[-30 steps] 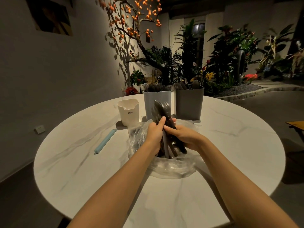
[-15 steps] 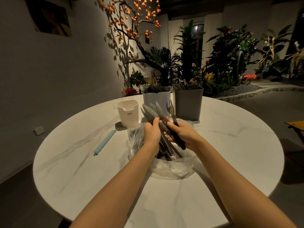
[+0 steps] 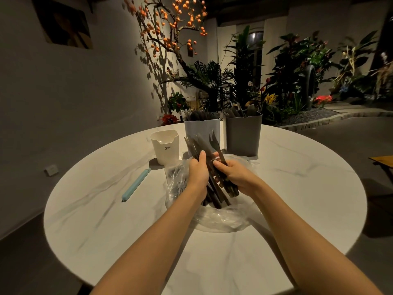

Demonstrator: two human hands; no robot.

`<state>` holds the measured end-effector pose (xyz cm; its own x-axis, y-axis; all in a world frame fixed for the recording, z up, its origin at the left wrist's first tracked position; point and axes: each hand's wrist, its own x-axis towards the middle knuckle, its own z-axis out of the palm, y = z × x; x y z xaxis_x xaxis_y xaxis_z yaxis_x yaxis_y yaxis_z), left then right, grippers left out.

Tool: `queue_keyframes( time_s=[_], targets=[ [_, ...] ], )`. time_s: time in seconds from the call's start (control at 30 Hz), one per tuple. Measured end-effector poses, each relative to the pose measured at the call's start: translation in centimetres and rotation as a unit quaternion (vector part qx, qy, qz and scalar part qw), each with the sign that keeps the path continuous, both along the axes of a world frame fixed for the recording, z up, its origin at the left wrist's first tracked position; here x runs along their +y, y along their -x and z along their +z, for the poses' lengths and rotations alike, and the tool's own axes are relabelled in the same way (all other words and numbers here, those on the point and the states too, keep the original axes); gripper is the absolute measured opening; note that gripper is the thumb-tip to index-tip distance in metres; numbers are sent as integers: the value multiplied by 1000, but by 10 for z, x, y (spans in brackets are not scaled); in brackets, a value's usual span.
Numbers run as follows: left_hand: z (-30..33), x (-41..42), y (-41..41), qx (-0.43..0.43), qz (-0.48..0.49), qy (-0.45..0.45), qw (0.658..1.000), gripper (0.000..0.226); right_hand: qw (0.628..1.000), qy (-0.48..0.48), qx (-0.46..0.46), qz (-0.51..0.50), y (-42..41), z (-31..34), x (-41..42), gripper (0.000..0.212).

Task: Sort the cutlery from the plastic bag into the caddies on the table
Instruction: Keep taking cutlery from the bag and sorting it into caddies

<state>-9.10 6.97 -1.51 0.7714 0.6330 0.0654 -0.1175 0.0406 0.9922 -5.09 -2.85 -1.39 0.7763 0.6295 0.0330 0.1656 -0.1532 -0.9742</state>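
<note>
A clear plastic bag (image 3: 221,220) lies crumpled at the middle of the round white table (image 3: 106,209). Above it my left hand (image 3: 196,172) grips a bundle of dark cutlery (image 3: 195,145) with the tips fanned upward. My right hand (image 3: 234,174) holds several dark pieces from the same bundle, and one fork (image 3: 213,138) sticks up highest. Behind stand a small cream caddy (image 3: 165,149), a light grey caddy (image 3: 202,129) and a dark grey caddy (image 3: 243,135). The two grey ones hold dark cutlery.
A pale blue bag clip (image 3: 136,185) lies on the table left of the bag. Plants and a tree with orange fruit stand beyond the far edge. A wooden seat edge (image 3: 382,161) shows at the right.
The bundle has fanned out and tilted left between my hands. One fork now stands separated above the rest on the right-hand side.
</note>
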Motion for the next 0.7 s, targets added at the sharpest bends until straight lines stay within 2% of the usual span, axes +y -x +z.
queue_keyframes(
  time_s=[0.07,0.2,0.33,0.47,0.53,0.7],
  targets=[
    [-1,0,-2,7,-28,-6,1000,34,1000,-10,13,9,-1,0,-1,27],
    [-4,1,-4,27,-42,-32,998,30,999,-20,32,19,-2,0,-2,26],
    [-2,1,-5,43,-22,-31,998,36,999,-3,44,14,-4,-1,-1,26],
    [8,0,-10,58,-2,-44,997,27,999,18,39,-17,-10,4,0,31],
    [13,2,-16,48,1,-29,998,25,999,25,35,-31,-14,8,1,36],
    [34,3,-26,-14,25,17,999,31,997,26,79,6,-24,28,-4,41]
  ],
)
